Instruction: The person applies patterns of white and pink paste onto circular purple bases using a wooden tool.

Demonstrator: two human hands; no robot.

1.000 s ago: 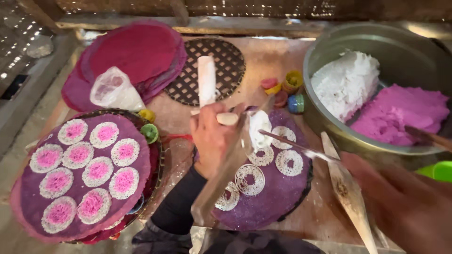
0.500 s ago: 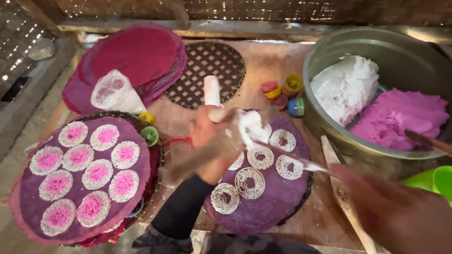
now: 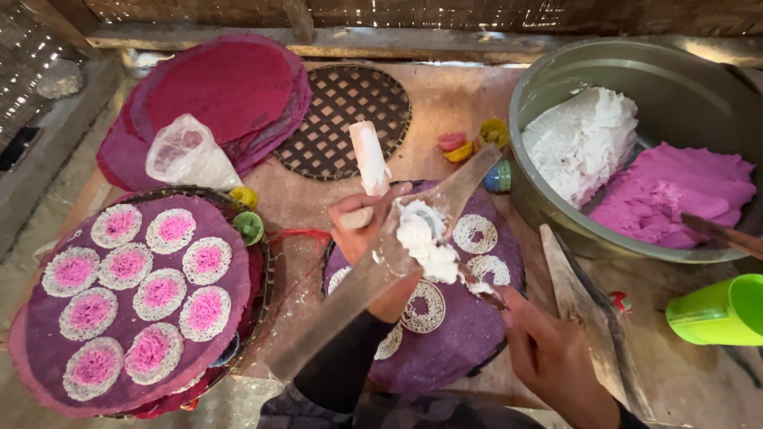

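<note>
My left hand (image 3: 367, 238) is shut on a white cylindrical press (image 3: 369, 155) that points away from me. A long flat blade (image 3: 334, 318) crosses in front of that hand, slanting from lower left to upper right, with a lump of white dough (image 3: 425, 245) on it. My right hand (image 3: 556, 361) grips a thin stick (image 3: 483, 290) whose tip touches the dough. Under both hands lies a round tray with a purple cloth (image 3: 465, 345) bearing several lacy white rings.
A large metal basin (image 3: 548, 218) at the right holds white dough (image 3: 584, 139) and purple dough (image 3: 671, 191). A green cup (image 3: 715, 311) and a wooden paddle (image 3: 579, 306) lie beside it. A tray of pink-centred lacy rounds (image 3: 135, 294), magenta cloths (image 3: 222, 87) and a woven mat (image 3: 346, 119) fill the left and back.
The flat blade has swung from steep to a shallower diagonal and now carries a lump of white dough. My right hand has moved in closer to the dough.
</note>
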